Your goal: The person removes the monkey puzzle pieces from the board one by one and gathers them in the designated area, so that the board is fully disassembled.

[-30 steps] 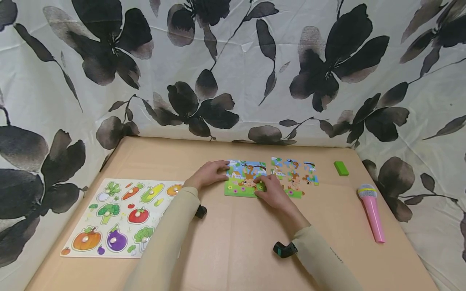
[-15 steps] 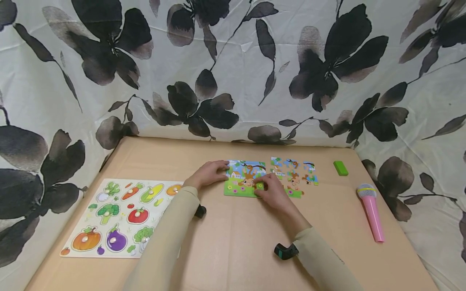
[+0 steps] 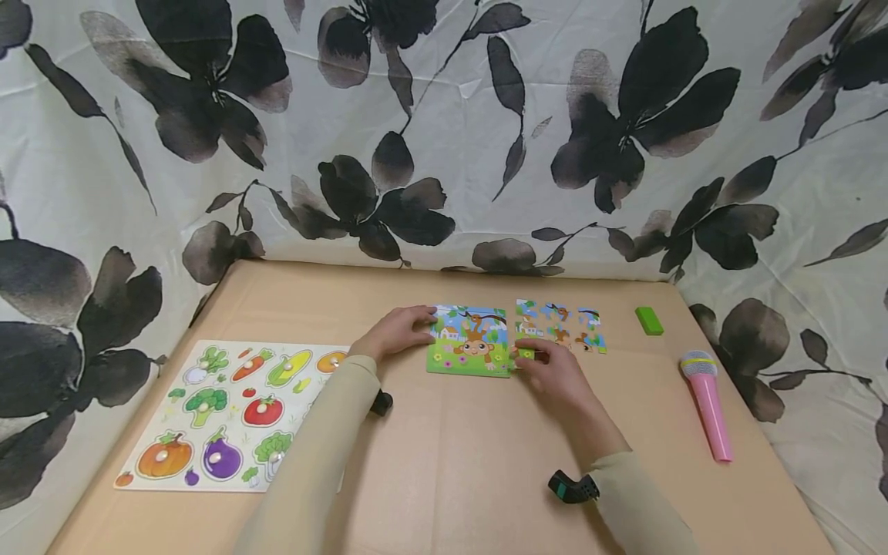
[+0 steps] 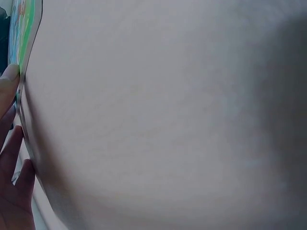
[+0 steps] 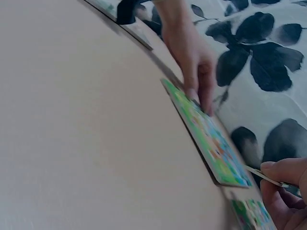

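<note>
A square puzzle board (image 3: 468,354) with a monkey picture lies near the back of the table. My left hand (image 3: 394,333) rests at its left edge, thumb and fingertips touching the side. The left wrist view catches that thumb (image 4: 8,86) against the board's rim, with the other fingers along the edge below. Just right of the board, my right hand (image 3: 551,370) pinches a small green puzzle piece (image 3: 525,354) between thumb and fingers. Edge-on, this thin piece (image 5: 266,176) shows raised in the right wrist view. Several loose puzzle pieces (image 3: 590,317) lie beyond the hand, some hidden by it.
A white vegetable board (image 3: 229,385) lies at the left, partly under the left sleeve (image 3: 312,455). To the right are a green block (image 3: 650,321) and a pink toy microphone (image 3: 709,408). A flowered cloth (image 3: 472,154) hangs behind the table (image 3: 444,478).
The right hand has moved right, off the puzzle board, with the green puzzle piece in its fingers. The board's lower right is now uncovered. The left hand has stayed in place.
</note>
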The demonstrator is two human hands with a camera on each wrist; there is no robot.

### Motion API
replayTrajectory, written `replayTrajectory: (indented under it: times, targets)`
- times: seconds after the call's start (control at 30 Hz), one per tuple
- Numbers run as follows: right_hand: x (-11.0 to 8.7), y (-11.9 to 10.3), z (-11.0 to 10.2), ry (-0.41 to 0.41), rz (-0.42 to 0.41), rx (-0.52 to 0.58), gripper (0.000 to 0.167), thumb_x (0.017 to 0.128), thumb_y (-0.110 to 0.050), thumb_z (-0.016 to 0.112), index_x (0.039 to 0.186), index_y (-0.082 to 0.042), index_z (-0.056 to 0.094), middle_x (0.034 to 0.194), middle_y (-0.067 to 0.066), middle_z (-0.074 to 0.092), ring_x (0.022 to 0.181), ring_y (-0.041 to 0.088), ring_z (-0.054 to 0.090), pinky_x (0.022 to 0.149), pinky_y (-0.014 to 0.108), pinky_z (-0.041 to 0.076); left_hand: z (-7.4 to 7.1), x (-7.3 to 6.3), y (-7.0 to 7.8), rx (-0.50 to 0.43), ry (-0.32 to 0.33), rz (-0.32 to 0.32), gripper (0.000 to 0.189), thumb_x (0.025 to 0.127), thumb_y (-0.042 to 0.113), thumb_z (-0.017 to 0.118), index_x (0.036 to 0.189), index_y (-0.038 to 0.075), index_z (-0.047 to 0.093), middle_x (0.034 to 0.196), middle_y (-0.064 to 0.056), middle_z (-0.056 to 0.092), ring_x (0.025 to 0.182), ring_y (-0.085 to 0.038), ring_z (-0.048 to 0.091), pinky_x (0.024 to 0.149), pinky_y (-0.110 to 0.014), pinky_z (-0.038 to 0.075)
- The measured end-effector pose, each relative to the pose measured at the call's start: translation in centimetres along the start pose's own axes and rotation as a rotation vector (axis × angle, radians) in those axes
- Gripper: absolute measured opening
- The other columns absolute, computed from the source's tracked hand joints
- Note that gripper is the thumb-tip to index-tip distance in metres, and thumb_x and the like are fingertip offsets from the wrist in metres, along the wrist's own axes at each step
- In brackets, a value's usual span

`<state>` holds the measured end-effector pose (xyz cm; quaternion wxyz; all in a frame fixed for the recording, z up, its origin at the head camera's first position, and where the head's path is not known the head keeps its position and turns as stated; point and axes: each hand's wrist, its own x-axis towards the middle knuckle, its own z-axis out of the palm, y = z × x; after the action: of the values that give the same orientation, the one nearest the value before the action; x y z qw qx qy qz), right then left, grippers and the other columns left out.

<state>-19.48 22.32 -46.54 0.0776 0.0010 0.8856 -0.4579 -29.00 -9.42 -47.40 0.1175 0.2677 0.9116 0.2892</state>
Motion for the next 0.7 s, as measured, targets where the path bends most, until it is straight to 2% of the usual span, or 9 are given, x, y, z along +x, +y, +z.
replayTrajectory:
  times: [0.1, 0.2, 0.37, 0.5, 0.6, 0.7]
  targets:
    - [-0.6, 0.9, -1.6, 0.022, 0.035, 0.018, 0.035, 0.093, -0.028, 0.068, 0.126, -0.018, 0.065, 0.124, 0.006, 0.059, 0.102, 0.023, 0.057, 0.080, 0.034, 0.048, 0.0, 0.0, -0.1, 0.002, 0.002, 0.001, 0.048, 0.090, 0.029, 0.071, 0.131, 0.006, 0.062, 0.150, -0.005, 0.044, 0.141, -0.025, 0.035, 0.117, -0.040, 0.027]
    - [-1.3, 1.8, -3.4, 0.046, 0.068, -0.013, 0.035, 0.094, -0.031, 0.066, 0.125, -0.015, 0.064, 0.128, 0.010, 0.057, 0.104, 0.025, 0.059, 0.078, 0.033, 0.049, 0.0, 0.0, -0.1, 0.004, 0.004, 0.000, 0.048, 0.090, 0.029, 0.071, 0.131, 0.006, 0.062, 0.150, -0.005, 0.045, 0.141, -0.025, 0.035, 0.117, -0.040, 0.027]
    - [-2.4, 3.4, -6.6, 0.081, 0.105, -0.070, 0.042, 0.097, -0.036, 0.061, 0.130, -0.010, 0.061, 0.129, 0.017, 0.059, 0.107, 0.028, 0.061, 0.079, 0.034, 0.049, 0.1, -0.1, -0.3, 0.010, 0.006, 0.001, 0.048, 0.091, 0.029, 0.071, 0.132, 0.006, 0.062, 0.150, -0.005, 0.045, 0.141, -0.025, 0.035, 0.117, -0.040, 0.027]
    - [-3.0, 4.8, -8.6, 0.058, 0.081, -0.144, 0.038, 0.100, -0.021, 0.052, 0.134, -0.005, 0.057, 0.130, 0.023, 0.056, 0.107, 0.031, 0.059, 0.079, 0.033, 0.045, 0.1, 0.0, -0.3, 0.010, 0.007, 0.004, 0.048, 0.091, 0.030, 0.071, 0.132, 0.007, 0.062, 0.150, -0.004, 0.044, 0.142, -0.024, 0.035, 0.117, -0.040, 0.027]
    - [-3.3, 5.7, -9.6, 0.013, 0.041, -0.188, 0.037, 0.097, -0.006, 0.046, 0.131, 0.000, 0.057, 0.131, 0.026, 0.054, 0.103, 0.032, 0.056, 0.074, 0.032, 0.044, 0.1, 0.0, -0.3, 0.008, 0.007, 0.005, 0.048, 0.091, 0.030, 0.071, 0.132, 0.007, 0.062, 0.150, -0.004, 0.044, 0.142, -0.025, 0.035, 0.117, -0.040, 0.027]
    - [-3.4, 6.2, -9.9, -0.024, -0.011, -0.206, 0.035, 0.094, 0.001, 0.047, 0.126, 0.004, 0.059, 0.133, 0.028, 0.054, 0.106, 0.036, 0.056, 0.077, 0.036, 0.046, 0.1, 0.1, -0.3, 0.008, 0.003, 0.002, 0.048, 0.091, 0.030, 0.071, 0.132, 0.007, 0.062, 0.151, -0.004, 0.044, 0.142, -0.024, 0.035, 0.117, -0.040, 0.027]
